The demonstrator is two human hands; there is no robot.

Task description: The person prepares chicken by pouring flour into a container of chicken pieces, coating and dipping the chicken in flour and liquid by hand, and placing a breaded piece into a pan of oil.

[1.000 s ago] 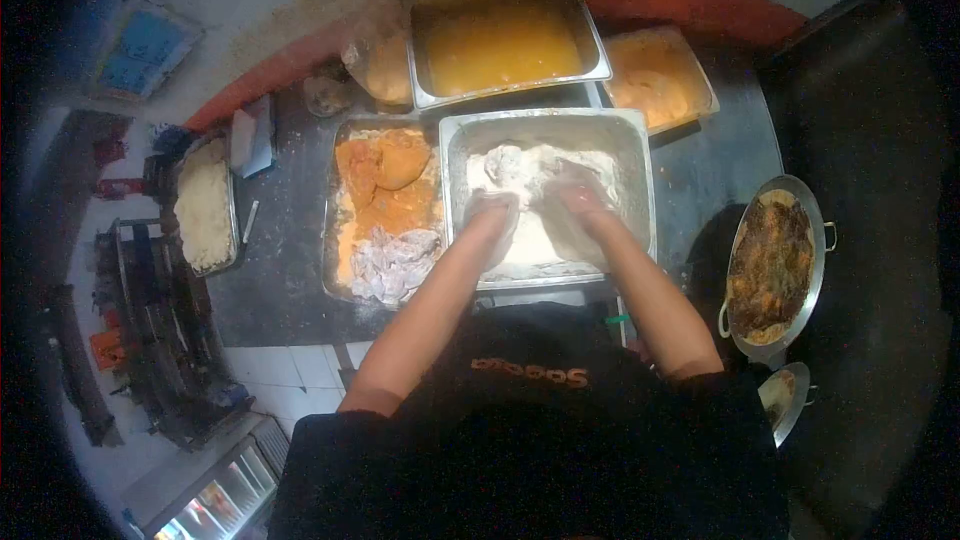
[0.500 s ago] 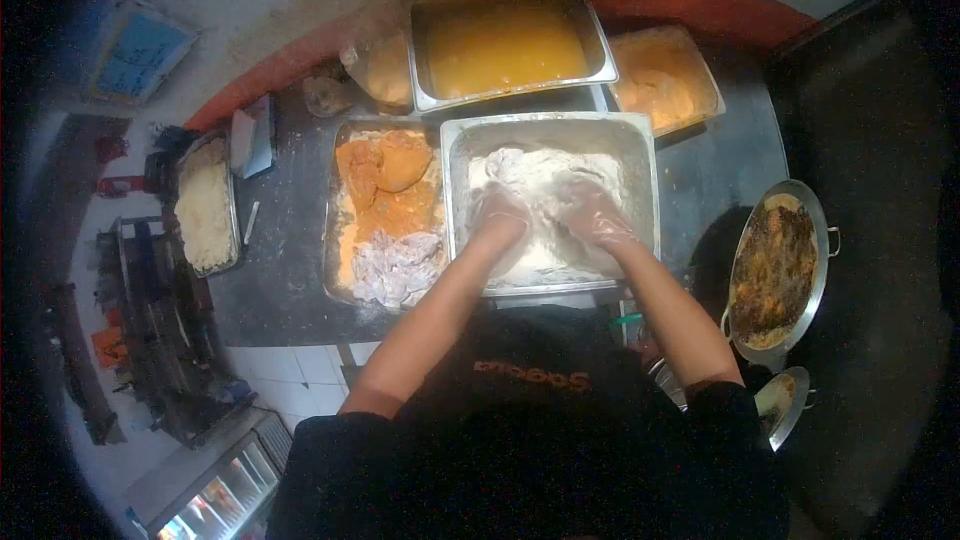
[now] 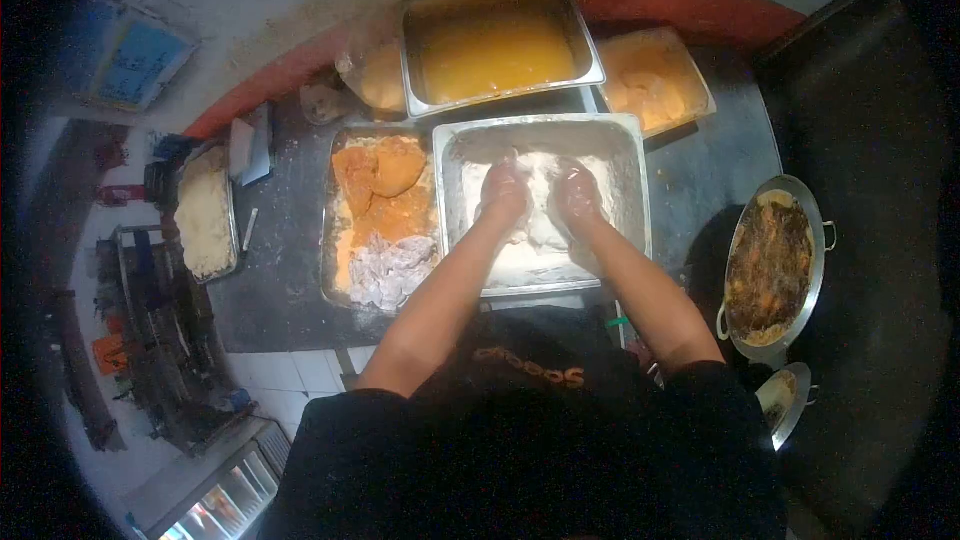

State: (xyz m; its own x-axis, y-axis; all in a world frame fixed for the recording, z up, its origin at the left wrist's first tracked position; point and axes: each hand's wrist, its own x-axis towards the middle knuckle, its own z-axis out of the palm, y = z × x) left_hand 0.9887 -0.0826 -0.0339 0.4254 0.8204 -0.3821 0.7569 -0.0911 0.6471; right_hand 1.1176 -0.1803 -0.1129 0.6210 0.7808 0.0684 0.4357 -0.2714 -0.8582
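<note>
Both hands, in clear plastic gloves, are inside a deep metal pan (image 3: 640, 175) of white flour (image 3: 525, 262). My left hand (image 3: 505, 190) is in the left half, its fingers pointing to the far side and partly sunk in the flour. To its right, my right hand (image 3: 577, 192) reaches into the flour too. A floured lump (image 3: 545, 230) lies between the wrists. Whether either hand grips anything is hidden. Left of the pan, a tray holds orange coated pieces (image 3: 385, 180) and white floured pieces (image 3: 385, 270).
A pan of yellow liquid (image 3: 500, 50) stands behind the flour pan, with an orange-filled container (image 3: 655, 80) to its right. A tray of pale crumbly food (image 3: 205, 212) is at the far left. Two round pans, one with dark fried contents (image 3: 768, 270), stand at the right.
Both hands have moved toward the far side of the pan and closer together. The flour between them has shifted, and a lump now shows there.
</note>
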